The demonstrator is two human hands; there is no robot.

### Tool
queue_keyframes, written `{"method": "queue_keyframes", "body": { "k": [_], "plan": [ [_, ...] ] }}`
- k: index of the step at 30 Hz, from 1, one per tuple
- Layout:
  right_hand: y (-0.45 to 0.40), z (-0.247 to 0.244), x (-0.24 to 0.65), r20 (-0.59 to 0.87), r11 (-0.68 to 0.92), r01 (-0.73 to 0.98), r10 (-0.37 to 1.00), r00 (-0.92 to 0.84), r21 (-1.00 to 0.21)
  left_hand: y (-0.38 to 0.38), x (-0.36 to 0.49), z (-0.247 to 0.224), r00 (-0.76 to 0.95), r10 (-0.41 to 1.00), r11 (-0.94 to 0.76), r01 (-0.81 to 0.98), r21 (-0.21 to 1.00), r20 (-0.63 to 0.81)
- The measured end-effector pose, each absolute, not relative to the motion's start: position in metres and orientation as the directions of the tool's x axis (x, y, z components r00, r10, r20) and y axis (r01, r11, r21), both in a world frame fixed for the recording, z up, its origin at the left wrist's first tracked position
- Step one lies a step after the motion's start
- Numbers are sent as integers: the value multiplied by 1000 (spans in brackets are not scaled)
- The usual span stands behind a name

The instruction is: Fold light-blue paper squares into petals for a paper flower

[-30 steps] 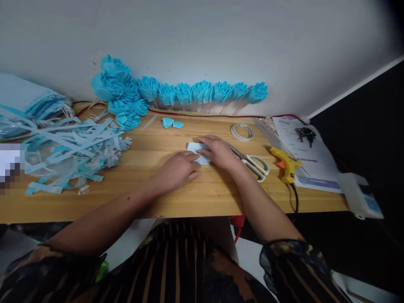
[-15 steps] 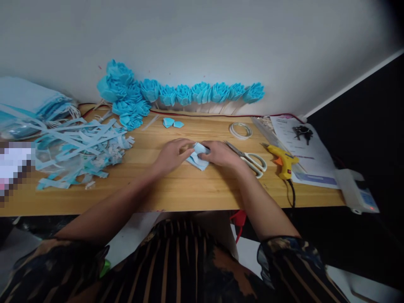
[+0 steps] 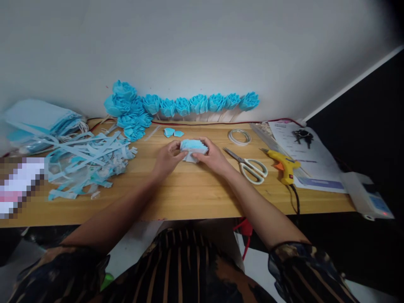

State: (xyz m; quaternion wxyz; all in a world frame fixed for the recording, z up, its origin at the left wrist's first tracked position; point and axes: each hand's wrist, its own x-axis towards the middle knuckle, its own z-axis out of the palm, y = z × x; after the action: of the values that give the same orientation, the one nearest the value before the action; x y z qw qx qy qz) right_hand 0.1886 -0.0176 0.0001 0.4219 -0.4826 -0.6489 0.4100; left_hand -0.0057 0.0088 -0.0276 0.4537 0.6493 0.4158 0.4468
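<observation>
A stack of light blue fabric pieces [image 3: 193, 147] is held upright between both hands over the middle of the table. My left hand [image 3: 169, 159] grips its left end, with the thumb at the front. On the right end, my right hand [image 3: 213, 156] has its fingers behind and its thumb in front. Two small blue pieces [image 3: 174, 132] lie just beyond the hands. White-handled scissors [image 3: 249, 167] rest to the right of my right hand, blades partly apart.
Blue fabric flowers [image 3: 198, 103] line the wall. Cut strips [image 3: 88, 158] and a pile of pale blue sheets [image 3: 44, 118] are at the left. To the right are a tape roll [image 3: 239, 137], a yellow glue gun [image 3: 285, 166], keys [image 3: 303, 136] on paper [image 3: 284, 139] and a white box [image 3: 366, 195].
The light blue pieces have turned from slanting near the table to a raised, level stack with their edges showing. Both hands have shifted round its ends. The camera view has tilted slightly.
</observation>
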Motion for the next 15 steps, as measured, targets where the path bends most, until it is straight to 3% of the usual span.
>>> {"method": "queue_keyframes", "body": {
  "k": [3,9,15],
  "plan": [
    [-17,0,189,136,204,358,969,-206,-911,12,-5,-34,277,952,-177,155,972,129],
    [-16,0,192,123,209,417,967,-223,-885,13,-4,-41,287,922,-328,221,919,260],
    [-19,5,196,63,178,473,967,-249,-863,9,-7,-35,266,935,-308,279,910,235]
  ]
}}
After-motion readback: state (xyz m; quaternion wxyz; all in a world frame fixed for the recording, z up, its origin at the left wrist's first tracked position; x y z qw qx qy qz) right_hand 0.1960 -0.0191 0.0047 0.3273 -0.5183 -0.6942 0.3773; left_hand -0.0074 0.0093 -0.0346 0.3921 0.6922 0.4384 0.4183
